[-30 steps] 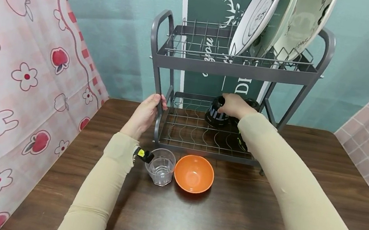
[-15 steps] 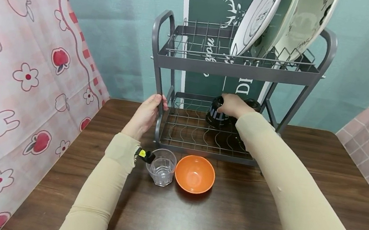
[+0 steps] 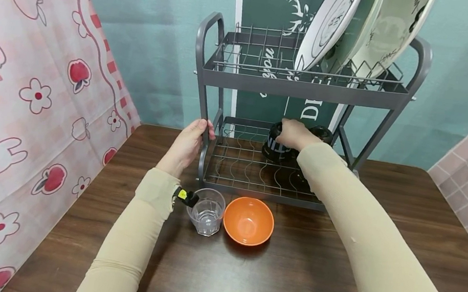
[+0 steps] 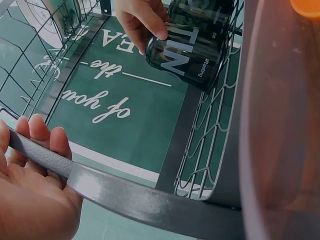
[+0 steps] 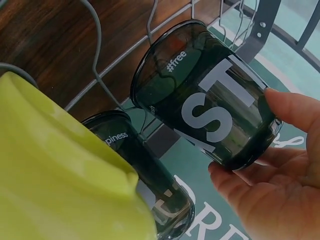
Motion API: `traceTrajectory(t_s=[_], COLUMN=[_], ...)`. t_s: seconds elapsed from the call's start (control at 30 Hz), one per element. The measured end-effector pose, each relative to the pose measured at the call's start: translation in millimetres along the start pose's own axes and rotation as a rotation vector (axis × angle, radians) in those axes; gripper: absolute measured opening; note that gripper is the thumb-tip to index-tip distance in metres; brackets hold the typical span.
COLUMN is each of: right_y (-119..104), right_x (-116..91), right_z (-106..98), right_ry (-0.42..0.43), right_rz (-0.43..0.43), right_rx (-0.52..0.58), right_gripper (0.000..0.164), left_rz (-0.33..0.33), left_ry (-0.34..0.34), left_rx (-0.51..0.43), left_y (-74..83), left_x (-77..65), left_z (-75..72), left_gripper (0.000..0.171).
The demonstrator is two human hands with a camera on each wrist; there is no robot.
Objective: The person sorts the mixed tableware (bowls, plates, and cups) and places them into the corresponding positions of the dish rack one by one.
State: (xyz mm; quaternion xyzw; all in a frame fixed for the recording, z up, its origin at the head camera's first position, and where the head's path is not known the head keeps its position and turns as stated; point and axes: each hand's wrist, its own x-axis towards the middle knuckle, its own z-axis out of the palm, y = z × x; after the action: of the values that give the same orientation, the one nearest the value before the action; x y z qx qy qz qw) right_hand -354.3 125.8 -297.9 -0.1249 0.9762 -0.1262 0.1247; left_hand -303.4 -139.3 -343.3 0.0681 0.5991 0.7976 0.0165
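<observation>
My right hand (image 3: 296, 134) grips the base end of a dark see-through glass cup (image 3: 276, 144), which stands upside down on the lower rack tier. White letters run across this cup in both wrist views; in the right wrist view, the thumb and fingers (image 5: 290, 112) hold it from two sides. Beside it is a second dark cup (image 5: 145, 185), partly hidden by a yellow-green shape (image 5: 65, 165) in the foreground. On the other side, my left hand (image 3: 190, 142) holds the left post of the grey dish rack (image 3: 303, 90), fingers curled round the metal in the left wrist view.
A clear plastic cup (image 3: 207, 214) and an orange bowl (image 3: 248, 222) stand side by side on the wooden table (image 3: 268, 288), in front of the rack. Several plates (image 3: 329, 25) lean upright on the top tier. A patterned pink cloth (image 3: 30, 139) hangs at the left.
The head view has shifted slightly, moving the scene a little to the right. My right forearm has moved slightly left relative to the rack. Both hands keep their holds.
</observation>
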Motion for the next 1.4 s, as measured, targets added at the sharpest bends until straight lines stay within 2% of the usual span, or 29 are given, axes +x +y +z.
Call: traceTrajectory(t_s=[0.2, 0.4, 0.63, 0.87, 1.2, 1.4], right_y=[-1, 1, 8, 14, 27, 33], right_x=[-2, -3, -16, -35, -70, -87], right_z=[1, 2, 1, 0, 1, 2], right_ry=[-0.005, 0.04, 0.195, 0.339, 0.487, 0.64], right_rz=[0.031, 0.027, 0.015, -0.007, -0.114, -0.189], right_rx=[0.039, 0.026, 0.013, 0.075, 0.114, 0.114], right_gripper=[0.071, 0.073, 0.068, 0.062, 0.051, 0.044], left_rz=[-0.003, -0.01, -0.012, -0.012, -0.01, -0.004], left_ry=[-0.002, 0.0, -0.011, -0.01, -0.008, -0.008], left_rx=[0.01, 0.007, 0.016, -0.004, 0.008, 0.002], left_y=[1.0, 1.2, 0.9, 0.4, 0.4, -0.3], left_x=[-0.1, -0.3, -1.4, -1.1, -1.9, -2.1], left_z=[-0.1, -0.9, 0.4, 0.3, 1.0, 1.0], left_gripper=[0.023, 0.024, 0.023, 0.023, 0.023, 0.022])
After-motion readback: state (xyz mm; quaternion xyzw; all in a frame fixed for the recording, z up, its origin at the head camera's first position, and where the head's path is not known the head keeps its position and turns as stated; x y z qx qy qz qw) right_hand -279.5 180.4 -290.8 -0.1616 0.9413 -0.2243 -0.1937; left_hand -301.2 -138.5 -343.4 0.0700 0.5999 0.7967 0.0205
